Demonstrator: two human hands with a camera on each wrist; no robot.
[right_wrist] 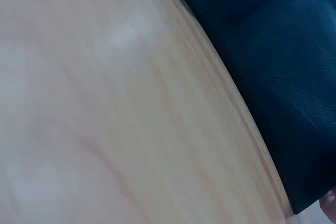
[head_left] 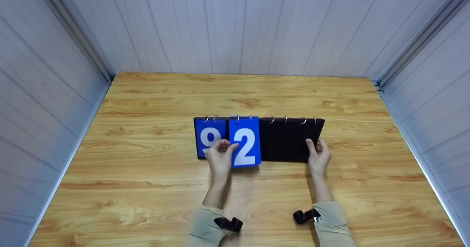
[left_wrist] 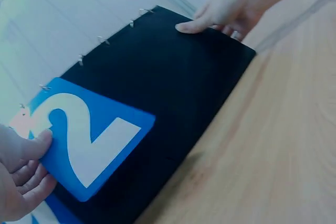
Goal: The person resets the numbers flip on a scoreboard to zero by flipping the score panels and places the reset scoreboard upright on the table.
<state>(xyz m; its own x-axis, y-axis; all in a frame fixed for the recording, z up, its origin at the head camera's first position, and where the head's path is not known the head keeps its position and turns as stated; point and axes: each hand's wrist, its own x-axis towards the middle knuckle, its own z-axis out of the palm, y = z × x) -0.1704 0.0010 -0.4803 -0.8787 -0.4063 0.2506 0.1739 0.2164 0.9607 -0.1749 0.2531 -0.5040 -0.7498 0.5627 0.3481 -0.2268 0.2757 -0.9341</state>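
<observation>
Black and faintly creased like leather, the flip board (head_left: pixel 284 140) sits at the middle of a wood-grained table (head_left: pixel 147 173), its long side running left to right. Along its top edge are 8 metal rings (head_left: pixel 272 120), set in pairs. Just 2 pairs show number cards, both blue with white figures: the card marked 9 (head_left: pixel 200 129) at the far left, and the card marked 2 (head_left: pixel 245 142) just beside it. To the right of these, the board shows its bare black face.

The left hand (head_left: pixel 219 162) pinches the left edge of the card marked 2, thumb on the front and fingers behind, and partly covers the lower portion of the 9. In the head view, this card's bottom edge reaches past the board's lower edge. The right hand (head_left: pixel 318 160) grips the board's right end, its thumb on the black face and the other fingers round behind.

Beige sleeves (head_left: pixel 332 223) cover both forearms, with 1 dark device (head_left: pixel 228 224) at each wrist. Pale panelled walls (head_left: pixel 238 26) stand round the table.
</observation>
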